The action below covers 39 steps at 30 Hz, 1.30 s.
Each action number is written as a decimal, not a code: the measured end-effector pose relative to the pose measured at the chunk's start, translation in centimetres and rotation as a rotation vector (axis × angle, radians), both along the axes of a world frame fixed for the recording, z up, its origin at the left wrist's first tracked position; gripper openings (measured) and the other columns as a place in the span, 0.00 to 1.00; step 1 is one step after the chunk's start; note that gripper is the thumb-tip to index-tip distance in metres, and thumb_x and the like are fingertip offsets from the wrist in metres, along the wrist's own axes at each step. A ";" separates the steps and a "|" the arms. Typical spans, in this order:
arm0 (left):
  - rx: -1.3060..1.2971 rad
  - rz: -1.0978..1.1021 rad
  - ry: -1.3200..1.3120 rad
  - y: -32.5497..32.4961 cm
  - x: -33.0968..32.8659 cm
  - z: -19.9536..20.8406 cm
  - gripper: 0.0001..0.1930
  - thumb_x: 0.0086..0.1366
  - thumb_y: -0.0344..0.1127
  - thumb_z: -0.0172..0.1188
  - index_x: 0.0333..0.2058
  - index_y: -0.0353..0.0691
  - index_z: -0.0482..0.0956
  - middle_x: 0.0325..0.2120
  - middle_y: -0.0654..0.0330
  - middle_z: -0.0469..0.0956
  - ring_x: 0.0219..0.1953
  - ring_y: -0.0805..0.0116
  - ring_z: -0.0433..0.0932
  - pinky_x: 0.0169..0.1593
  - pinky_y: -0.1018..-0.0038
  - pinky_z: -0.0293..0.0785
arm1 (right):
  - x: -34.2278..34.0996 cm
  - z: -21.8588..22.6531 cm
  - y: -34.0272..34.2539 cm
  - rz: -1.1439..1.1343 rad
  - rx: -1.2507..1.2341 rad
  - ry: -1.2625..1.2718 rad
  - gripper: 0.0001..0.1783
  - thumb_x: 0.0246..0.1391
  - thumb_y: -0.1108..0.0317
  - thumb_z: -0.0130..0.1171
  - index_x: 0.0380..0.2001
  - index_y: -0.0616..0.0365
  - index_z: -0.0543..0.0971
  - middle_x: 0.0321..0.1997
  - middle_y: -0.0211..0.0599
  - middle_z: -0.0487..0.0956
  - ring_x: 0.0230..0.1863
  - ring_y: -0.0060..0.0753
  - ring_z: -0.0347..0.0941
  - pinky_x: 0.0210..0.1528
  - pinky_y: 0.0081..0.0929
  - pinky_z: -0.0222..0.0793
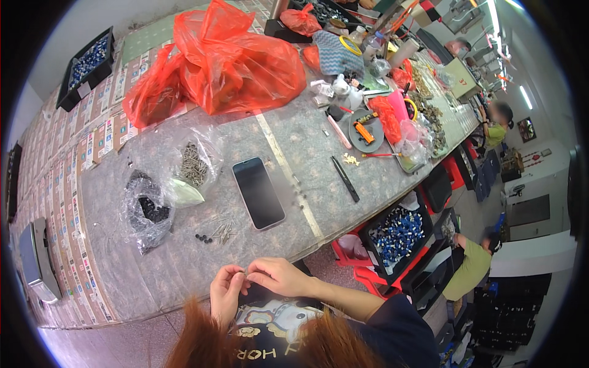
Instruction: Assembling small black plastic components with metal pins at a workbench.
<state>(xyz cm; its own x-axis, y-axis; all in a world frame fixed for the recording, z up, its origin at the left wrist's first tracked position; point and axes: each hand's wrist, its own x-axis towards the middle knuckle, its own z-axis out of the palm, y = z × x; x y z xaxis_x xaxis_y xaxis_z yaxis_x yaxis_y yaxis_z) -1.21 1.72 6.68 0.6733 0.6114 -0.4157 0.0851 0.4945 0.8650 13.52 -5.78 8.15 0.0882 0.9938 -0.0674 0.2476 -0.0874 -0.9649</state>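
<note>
My left hand [227,291] and my right hand [279,276] meet at the table's near edge, fingertips pinched together. Whatever sits between them is too small to name. Just beyond lie a few loose metal pins [224,230] beside some small black round parts [204,238]. A smartphone [259,192] with a dark screen rests farther up the table. To its left, a clear plastic bag [194,164] holds many metal pins, and another clear bag [149,208] holds black parts.
Large red plastic bags [239,67] stand at the back. Black tweezers [345,178] and a grey round dish [366,132] with an orange tool lie to the right. A black crate [399,236] of blue and white parts sits beside the table. A scale [42,260] stands at left. Other people work at far right.
</note>
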 end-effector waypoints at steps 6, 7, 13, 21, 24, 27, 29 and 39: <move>0.055 0.031 -0.003 0.0 -0.4 0.4 0.05 0.59 0.29 0.46 0.32 0.34 0.66 0.22 0.62 0.70 0.22 0.79 0.69 0.24 0.84 0.66 | -0.6 -0.2 0.3 0.012 -0.008 -0.019 0.08 0.50 0.67 0.49 0.28 0.62 0.71 0.25 0.39 0.72 0.28 0.34 0.69 0.31 0.25 0.63; 0.083 0.013 0.008 0.2 -0.3 0.2 0.04 0.59 0.28 0.46 0.32 0.34 0.66 0.22 0.62 0.70 0.22 0.78 0.69 0.24 0.84 0.66 | -0.4 -0.3 0.4 -0.039 0.000 -0.015 0.09 0.50 0.67 0.49 0.28 0.62 0.71 0.25 0.39 0.72 0.28 0.34 0.69 0.31 0.24 0.63; -0.029 -0.041 -0.074 0.6 0.1 0.4 0.04 0.59 0.28 0.46 0.33 0.34 0.66 0.25 0.64 0.69 0.26 0.79 0.68 0.27 0.85 0.65 | -0.1 -0.6 0.7 -0.032 -0.076 -0.001 0.10 0.52 0.66 0.46 0.27 0.62 0.69 0.25 0.42 0.71 0.29 0.39 0.69 0.32 0.27 0.63; -0.178 -0.096 -0.102 1.2 0.0 1.1 0.06 0.60 0.30 0.45 0.34 0.34 0.67 0.23 0.63 0.70 0.24 0.78 0.68 0.26 0.84 0.65 | -0.5 -0.5 0.5 -0.035 -0.032 0.023 0.10 0.54 0.66 0.43 0.26 0.63 0.68 0.24 0.44 0.70 0.28 0.42 0.69 0.30 0.28 0.62; -0.252 -0.070 -0.112 1.2 0.2 1.2 0.07 0.60 0.30 0.45 0.34 0.34 0.67 0.23 0.63 0.70 0.23 0.79 0.68 0.26 0.85 0.65 | -0.6 -0.5 0.6 -0.073 -0.001 -0.030 0.10 0.54 0.67 0.43 0.25 0.63 0.68 0.23 0.42 0.70 0.26 0.38 0.69 0.28 0.26 0.62; -0.308 -0.063 -0.127 1.2 0.3 1.2 0.07 0.60 0.31 0.46 0.34 0.34 0.68 0.23 0.63 0.70 0.23 0.78 0.69 0.25 0.85 0.65 | -0.6 -0.5 0.5 -0.092 0.021 -0.056 0.10 0.53 0.67 0.43 0.24 0.63 0.68 0.21 0.40 0.69 0.23 0.34 0.68 0.27 0.24 0.62; -0.358 -0.065 -0.152 1.3 0.4 1.3 0.07 0.60 0.31 0.46 0.34 0.34 0.68 0.23 0.63 0.70 0.22 0.78 0.69 0.25 0.85 0.65 | -0.6 -0.6 0.5 -0.096 0.010 -0.028 0.10 0.53 0.67 0.43 0.23 0.63 0.67 0.20 0.40 0.68 0.23 0.34 0.67 0.26 0.24 0.62; -0.395 -0.047 -0.239 1.5 0.5 0.8 0.06 0.59 0.29 0.48 0.33 0.33 0.68 0.22 0.61 0.71 0.22 0.76 0.71 0.24 0.84 0.67 | -0.2 -1.0 0.8 -0.119 -0.098 0.216 0.10 0.54 0.66 0.45 0.29 0.63 0.69 0.25 0.37 0.71 0.25 0.26 0.67 0.29 0.22 0.61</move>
<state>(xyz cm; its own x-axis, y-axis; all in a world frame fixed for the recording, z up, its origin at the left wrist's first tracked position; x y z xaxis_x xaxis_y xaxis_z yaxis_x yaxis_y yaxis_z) -0.72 3.21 7.46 0.8018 0.4040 -0.4404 -0.0635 0.7902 0.6095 13.30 -4.97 7.14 0.1768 0.9651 -0.1930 0.0188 -0.1993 -0.9797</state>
